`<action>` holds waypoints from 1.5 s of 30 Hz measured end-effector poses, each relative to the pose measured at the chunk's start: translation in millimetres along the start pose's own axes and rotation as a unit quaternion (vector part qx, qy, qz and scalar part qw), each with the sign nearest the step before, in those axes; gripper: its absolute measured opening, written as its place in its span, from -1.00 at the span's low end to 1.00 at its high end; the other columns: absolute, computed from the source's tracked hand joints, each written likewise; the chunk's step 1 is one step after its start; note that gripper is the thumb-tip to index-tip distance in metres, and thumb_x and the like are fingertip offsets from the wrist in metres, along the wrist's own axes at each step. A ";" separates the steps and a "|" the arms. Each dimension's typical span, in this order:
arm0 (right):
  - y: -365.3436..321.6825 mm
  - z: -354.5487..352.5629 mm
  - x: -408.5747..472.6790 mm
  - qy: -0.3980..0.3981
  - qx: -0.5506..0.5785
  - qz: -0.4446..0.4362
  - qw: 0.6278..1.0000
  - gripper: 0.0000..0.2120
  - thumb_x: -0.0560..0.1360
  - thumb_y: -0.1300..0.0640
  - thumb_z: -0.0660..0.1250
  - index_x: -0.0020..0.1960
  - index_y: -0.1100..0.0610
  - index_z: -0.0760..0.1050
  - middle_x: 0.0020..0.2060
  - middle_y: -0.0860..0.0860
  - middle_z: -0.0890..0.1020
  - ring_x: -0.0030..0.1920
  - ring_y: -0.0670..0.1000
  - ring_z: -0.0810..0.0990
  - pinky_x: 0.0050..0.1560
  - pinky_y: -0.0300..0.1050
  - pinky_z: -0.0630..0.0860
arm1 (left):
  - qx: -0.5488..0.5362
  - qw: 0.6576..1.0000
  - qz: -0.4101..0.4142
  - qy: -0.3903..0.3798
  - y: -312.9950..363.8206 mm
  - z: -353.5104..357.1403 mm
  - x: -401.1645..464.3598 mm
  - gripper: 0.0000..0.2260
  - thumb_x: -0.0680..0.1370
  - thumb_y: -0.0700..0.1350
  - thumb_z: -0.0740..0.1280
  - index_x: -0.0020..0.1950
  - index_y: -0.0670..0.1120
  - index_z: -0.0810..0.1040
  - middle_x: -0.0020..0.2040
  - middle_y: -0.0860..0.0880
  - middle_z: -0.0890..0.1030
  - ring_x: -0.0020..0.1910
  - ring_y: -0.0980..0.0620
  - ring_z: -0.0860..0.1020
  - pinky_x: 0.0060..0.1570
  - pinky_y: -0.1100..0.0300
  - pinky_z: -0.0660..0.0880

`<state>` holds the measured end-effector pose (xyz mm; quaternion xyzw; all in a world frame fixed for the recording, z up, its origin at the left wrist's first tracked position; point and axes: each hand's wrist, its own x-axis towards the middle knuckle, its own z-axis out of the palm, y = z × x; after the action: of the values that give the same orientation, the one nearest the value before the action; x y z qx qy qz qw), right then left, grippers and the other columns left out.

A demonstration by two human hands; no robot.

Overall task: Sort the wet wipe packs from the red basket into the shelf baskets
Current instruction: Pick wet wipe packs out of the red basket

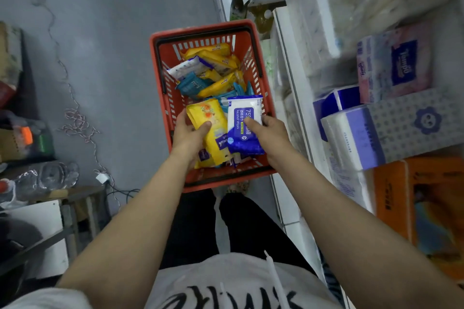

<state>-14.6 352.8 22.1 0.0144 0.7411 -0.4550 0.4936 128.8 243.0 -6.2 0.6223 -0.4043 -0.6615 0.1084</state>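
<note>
Over the red basket [200, 30], the left hand [188, 138] grips a yellow pack [208, 118] and the right hand [273, 135] a blue-white pack [244, 125]; both should lift straight up.

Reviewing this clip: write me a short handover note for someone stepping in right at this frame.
Left hand: gripping a yellow wipe pack over the near end of the red basket.
Right hand: gripping a blue-and-white alcohol wipes pack, also over the basket.
Basket stands on the floor beside the white shelf; many yellow, teal and white packs are inside it.
Done: two packs picked up; none seen placed, and the shelf baskets are not visible here.
Left: carry both packs to their shelf baskets, then sort everything remaining.
</note>
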 end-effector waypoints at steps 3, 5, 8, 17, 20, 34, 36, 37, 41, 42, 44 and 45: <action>-8.3 2.1 -23.7 -0.021 0.030 -0.008 0.999 -0.94 0.56 0.12 0.40 0.02 0.06 0.59 -0.11 0.06 0.73 -0.19 0.02 0.72 -0.22 -0.11 0.65 | -0.065 0.996 0.022 -0.050 11.9 -0.9 -32.1 -0.44 0.54 -0.26 0.38 0.42 0.16 0.29 0.15 -0.09 0.61 0.05 -0.08 0.65 -0.11 -0.15 0.63; -8.2 1.3 -41.5 -0.038 0.044 -0.009 0.998 -0.90 0.56 0.12 0.39 0.07 0.08 0.58 -0.05 0.09 0.73 -0.14 0.05 0.72 -0.14 -0.06 0.66 | -0.083 0.993 0.042 -0.074 16.8 -2.2 -52.6 -0.51 0.53 -0.30 0.37 0.33 0.12 0.35 0.14 -0.11 0.61 0.06 -0.10 0.65 -0.08 -0.17 0.62; -1.1 -4.4 -71.4 -0.059 0.030 -0.032 0.997 -0.85 0.52 0.15 0.43 0.08 0.03 0.57 0.01 0.07 0.72 -0.02 0.08 0.71 0.01 0.01 0.65 | -0.099 0.987 0.078 -0.099 21.9 -6.2 -75.6 -0.64 0.52 -0.31 0.39 0.19 0.03 0.40 0.08 -0.06 0.63 0.01 -0.05 0.65 -0.17 -0.02 0.64; 52.0 -38.7 -214.2 0.020 0.008 -0.099 0.995 -0.69 0.46 0.21 0.49 0.19 0.16 0.55 -0.02 0.09 0.73 -0.09 0.07 0.72 -0.17 -0.12 0.62 | 0.205 0.927 0.172 -0.262 20.8 -51.0 -144.4 -0.72 0.41 -0.12 0.54 0.00 -0.06 0.49 -0.10 -0.09 0.63 -0.19 0.00 0.63 -0.28 0.15 0.57; 76.6 -54.9 -268.8 0.045 0.006 -0.112 0.993 -0.75 0.47 0.23 0.48 0.12 0.15 0.56 -0.09 0.04 0.74 -0.15 0.01 0.72 -0.19 -0.14 0.60 | 0.306 0.854 0.180 -0.381 15.2 -49.1 -186.2 -0.68 0.43 -0.13 0.52 0.14 -0.09 0.57 -0.03 -0.07 0.66 -0.12 0.02 0.62 -0.20 0.25 0.54; 213.7 -238.8 -605.5 0.433 0.014 -0.297 0.851 -0.78 0.43 0.06 0.52 0.03 0.00 0.57 -0.09 -0.05 0.71 -0.15 -0.05 0.71 -0.17 0.00 0.65 | 0.232 0.755 0.286 -0.542 -104.4 48.3 -511.0 -0.67 0.32 -0.08 0.52 0.02 -0.14 0.60 -0.13 -0.08 0.72 -0.16 0.01 0.68 -0.17 0.17 0.60; 236.0 -265.2 -653.2 0.466 0.012 -0.305 0.830 -0.78 0.44 0.07 0.52 0.03 0.00 0.55 -0.09 -0.06 0.70 -0.14 -0.07 0.71 -0.16 -0.06 0.66 | 0.217 0.739 0.305 -0.560 -128.0 65.1 -561.1 -0.59 0.26 -0.01 0.53 0.04 -0.14 0.61 -0.11 -0.09 0.72 -0.12 -0.03 0.68 -0.12 0.11 0.60; 247.2 -276.7 -672.4 0.487 0.012 -0.303 0.819 -0.76 0.44 0.06 0.52 0.05 0.01 0.55 -0.08 -0.06 0.70 -0.13 -0.07 0.71 -0.13 -0.04 0.66 | 0.211 0.733 0.314 -0.565 -138.8 72.2 -583.2 -0.57 0.25 0.03 0.53 0.04 -0.13 0.62 -0.11 -0.08 0.72 -0.13 -0.02 0.68 -0.14 0.11 0.59; 299.7 -319.2 -736.9 0.547 0.024 -0.273 0.791 -0.74 0.46 0.05 0.49 0.11 0.05 0.55 -0.03 -0.03 0.69 -0.07 -0.02 0.69 -0.05 0.03 0.65 | 0.193 0.722 0.318 -0.584 -180.3 100.1 -661.7 -0.68 0.36 -0.03 0.52 0.06 -0.10 0.62 -0.13 -0.01 0.71 -0.20 0.08 0.67 -0.22 0.19 0.56; 310.3 -327.8 -746.2 0.548 0.038 -0.269 0.791 -0.75 0.48 0.07 0.47 0.12 0.05 0.54 -0.03 -0.03 0.69 -0.07 -0.01 0.70 -0.04 0.04 0.65 | 0.187 0.723 0.321 -0.583 -186.1 106.6 -674.8 -0.72 0.40 -0.07 0.51 0.07 -0.11 0.62 -0.13 0.00 0.70 -0.21 0.10 0.67 -0.21 0.18 0.58; 329.7 -343.8 -764.0 0.560 0.062 -0.258 0.784 -0.76 0.51 0.10 0.43 0.15 0.06 0.54 -0.02 -0.01 0.69 -0.07 0.00 0.70 0.01 0.10 0.65 | 0.173 0.719 0.330 -0.587 -194.8 122.2 -701.7 -0.77 0.45 -0.12 0.49 0.07 -0.12 0.61 -0.12 -0.01 0.70 -0.20 0.10 0.67 -0.16 0.14 0.62; 341.5 -353.4 -775.1 0.571 0.076 -0.254 0.777 -0.77 0.52 0.11 0.42 0.16 0.06 0.53 -0.01 -0.01 0.70 -0.06 0.00 0.71 0.04 0.13 0.64 | 0.173 0.711 0.332 -0.595 -201.7 133.7 -717.2 -0.79 0.45 -0.13 0.48 0.06 -0.12 0.61 -0.10 -0.02 0.69 -0.19 0.08 0.67 -0.15 0.13 0.63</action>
<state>289.4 1127.7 408.8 0.1198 0.8268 -0.5269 -0.1564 224.6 891.2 372.7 -0.0663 -0.6731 -0.7348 -0.0507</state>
